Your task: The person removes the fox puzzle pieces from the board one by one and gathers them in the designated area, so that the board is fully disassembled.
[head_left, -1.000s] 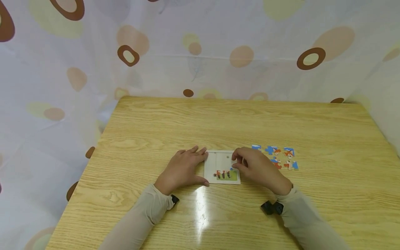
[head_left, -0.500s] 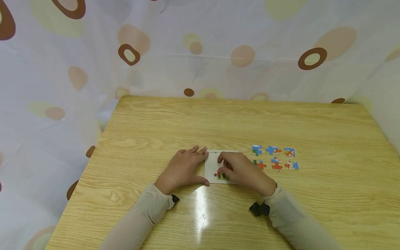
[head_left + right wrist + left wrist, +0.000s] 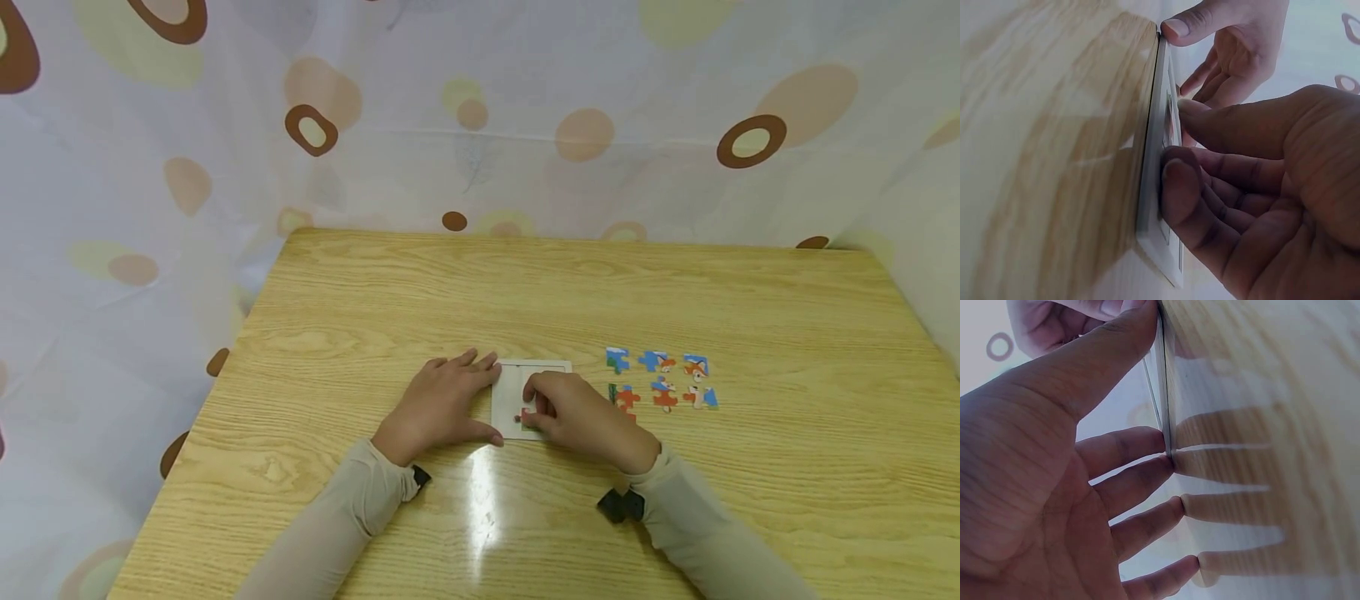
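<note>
My left hand (image 3: 442, 406) lies flat on the table (image 3: 525, 283) with fingers straight and spread, thumb and fingertips (image 3: 1169, 464) set against the left edge of the white puzzle tray (image 3: 513, 383); that grip is wide and holds nothing. My right hand (image 3: 577, 414) rests on top of the tray, just to the right of my left hand, its fingers bent down so their tips (image 3: 1175, 172) press on the puzzle pieces (image 3: 527, 417) seated in the tray's near part. Whether a piece is pinched under those fingertips I cannot tell; they cover most of the coloured area, and only a sliver of red and green shows beside them. The tray lies flat on the table between my two hands, touching both. To the right of my right hand, near but apart from it, loose puzzle pieces (image 3: 660, 379) in blue, orange and green lie in two short rows on the table. A spotted curtain (image 3: 480, 117) hangs beyond the table's far edge.
</note>
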The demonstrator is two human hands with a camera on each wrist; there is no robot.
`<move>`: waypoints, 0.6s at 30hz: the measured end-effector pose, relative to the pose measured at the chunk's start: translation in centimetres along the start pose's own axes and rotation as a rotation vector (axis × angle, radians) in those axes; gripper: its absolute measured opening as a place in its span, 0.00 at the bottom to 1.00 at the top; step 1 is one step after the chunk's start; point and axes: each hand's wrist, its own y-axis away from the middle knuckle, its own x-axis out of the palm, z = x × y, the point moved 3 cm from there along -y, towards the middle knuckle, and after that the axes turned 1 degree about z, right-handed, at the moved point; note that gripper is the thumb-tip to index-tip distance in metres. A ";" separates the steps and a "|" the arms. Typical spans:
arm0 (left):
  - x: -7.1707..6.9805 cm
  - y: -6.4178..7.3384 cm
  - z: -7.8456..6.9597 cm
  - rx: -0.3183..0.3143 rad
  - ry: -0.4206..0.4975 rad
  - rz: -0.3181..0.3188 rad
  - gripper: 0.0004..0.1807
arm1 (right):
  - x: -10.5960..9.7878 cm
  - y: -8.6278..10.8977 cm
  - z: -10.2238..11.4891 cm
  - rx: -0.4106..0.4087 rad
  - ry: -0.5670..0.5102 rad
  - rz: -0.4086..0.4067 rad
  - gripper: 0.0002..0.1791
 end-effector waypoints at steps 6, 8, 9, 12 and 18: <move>0.0 0.0 0.0 -0.005 -0.003 0.008 0.54 | 0.0 0.3 0.0 0.014 0.014 -0.002 0.06; 0.0 0.0 -0.1 -0.005 -0.004 0.009 0.54 | 0.0 0.4 0.1 0.015 0.026 0.001 0.07; 0.0 0.0 -0.1 -0.005 -0.006 0.009 0.54 | 0.0 0.4 0.1 0.013 0.032 0.002 0.07; 0.0 0.0 -0.1 -0.001 -0.009 0.003 0.54 | 0.0 0.5 0.3 0.015 0.054 0.002 0.07; 0.0 0.0 -0.1 -0.014 -0.015 0.002 0.55 | 0.1 0.7 0.7 -0.012 0.091 0.003 0.09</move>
